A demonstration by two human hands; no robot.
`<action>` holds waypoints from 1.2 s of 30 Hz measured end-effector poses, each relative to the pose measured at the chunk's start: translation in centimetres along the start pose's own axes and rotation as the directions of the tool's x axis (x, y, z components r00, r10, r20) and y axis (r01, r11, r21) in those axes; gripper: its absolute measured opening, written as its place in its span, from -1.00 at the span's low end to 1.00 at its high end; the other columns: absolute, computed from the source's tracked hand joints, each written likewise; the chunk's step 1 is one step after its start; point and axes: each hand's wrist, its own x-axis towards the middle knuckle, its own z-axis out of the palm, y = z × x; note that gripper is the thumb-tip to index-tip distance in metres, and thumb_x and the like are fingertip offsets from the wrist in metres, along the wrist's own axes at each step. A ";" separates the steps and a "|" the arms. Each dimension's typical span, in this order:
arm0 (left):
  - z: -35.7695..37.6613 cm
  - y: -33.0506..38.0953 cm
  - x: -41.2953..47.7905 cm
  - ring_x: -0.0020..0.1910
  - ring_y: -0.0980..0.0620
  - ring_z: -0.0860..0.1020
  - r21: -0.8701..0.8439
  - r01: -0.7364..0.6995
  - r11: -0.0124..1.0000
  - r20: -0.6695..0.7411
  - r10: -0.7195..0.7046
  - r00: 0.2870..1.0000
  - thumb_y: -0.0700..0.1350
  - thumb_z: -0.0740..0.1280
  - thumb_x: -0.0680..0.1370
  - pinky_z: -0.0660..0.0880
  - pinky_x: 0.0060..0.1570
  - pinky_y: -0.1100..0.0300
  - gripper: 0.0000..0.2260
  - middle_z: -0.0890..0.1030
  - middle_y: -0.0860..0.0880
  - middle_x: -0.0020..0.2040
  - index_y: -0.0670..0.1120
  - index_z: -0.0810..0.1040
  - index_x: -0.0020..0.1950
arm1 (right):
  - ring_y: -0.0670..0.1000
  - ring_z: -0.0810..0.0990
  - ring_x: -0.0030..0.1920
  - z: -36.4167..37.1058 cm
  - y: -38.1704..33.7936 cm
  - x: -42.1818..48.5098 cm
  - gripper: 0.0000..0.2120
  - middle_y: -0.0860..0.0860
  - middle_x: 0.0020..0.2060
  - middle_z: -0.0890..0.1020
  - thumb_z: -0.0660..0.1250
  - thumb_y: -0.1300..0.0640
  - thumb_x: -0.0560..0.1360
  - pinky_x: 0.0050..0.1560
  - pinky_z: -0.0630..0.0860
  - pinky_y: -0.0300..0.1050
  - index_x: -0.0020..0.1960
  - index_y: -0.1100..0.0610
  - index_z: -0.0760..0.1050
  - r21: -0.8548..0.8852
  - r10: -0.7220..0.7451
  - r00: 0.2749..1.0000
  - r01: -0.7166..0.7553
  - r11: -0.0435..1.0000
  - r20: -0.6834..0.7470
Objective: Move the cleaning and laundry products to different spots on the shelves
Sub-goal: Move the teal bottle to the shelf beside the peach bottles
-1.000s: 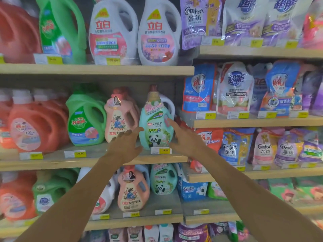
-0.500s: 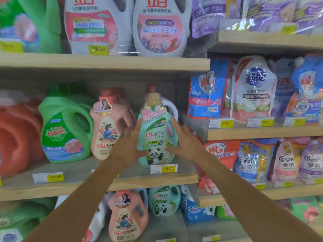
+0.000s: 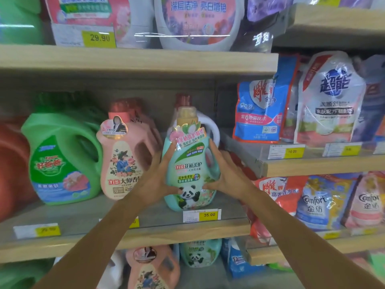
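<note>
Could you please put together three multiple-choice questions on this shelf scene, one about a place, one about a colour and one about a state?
1. What stands just left of the teal panda bottle on its shelf?
A. a blue pouch
B. a pink bottle
C. a purple pouch

2. What colour is the jug left of that pink bottle?
A. green
B. purple
C. black

3. How is the teal panda bottle held?
A. by no hand
B. by the left hand alone
C. by both hands

Answers:
1 B: the pink bottle stands right beside it.
2 A: the jug's body is green.
3 C: the left hand and the right hand clasp its two sides.
</note>
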 end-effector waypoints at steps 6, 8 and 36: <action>-0.1 -0.7 0.6 0.42 -0.11 0.33 -0.020 0.029 0.999 0.018 -0.029 0.999 -0.06 0.65 0.24 0.45 0.27 -0.12 0.26 0.14 0.08 0.47 0.48 -0.30 0.47 | 0.14 0.39 0.37 1.0 0.2 0.5 0.35 -0.05 0.42 0.20 0.67 -0.03 0.27 0.09 0.42 -0.07 0.54 -0.39 -0.37 0.029 0.032 0.999 -0.032 0.999 -0.020; 0.0 -0.7 0.7 0.40 -0.12 0.35 -0.023 0.024 0.999 0.014 -0.024 1.000 -0.05 0.65 0.23 0.46 0.26 -0.15 0.26 0.16 0.07 0.46 0.47 -0.28 0.48 | 0.14 0.37 0.41 1.0 0.0 0.4 0.36 0.00 0.46 0.24 0.68 0.00 0.25 0.18 0.46 0.01 0.54 -0.39 -0.36 0.061 0.036 0.999 -0.034 0.998 -0.026; -7.3 9.4 -8.0 0.13 -0.20 0.53 0.286 -0.194 0.939 -0.190 0.254 0.948 -0.05 0.68 0.21 0.41 -0.13 0.12 0.27 0.18 0.01 0.42 0.45 -0.24 0.50 | 0.05 0.36 0.33 -2.9 -9.2 -8.2 0.44 0.09 0.39 0.30 0.72 0.10 0.21 0.19 0.37 -0.13 0.49 -0.43 -0.41 0.114 -0.103 0.922 0.155 0.981 -0.374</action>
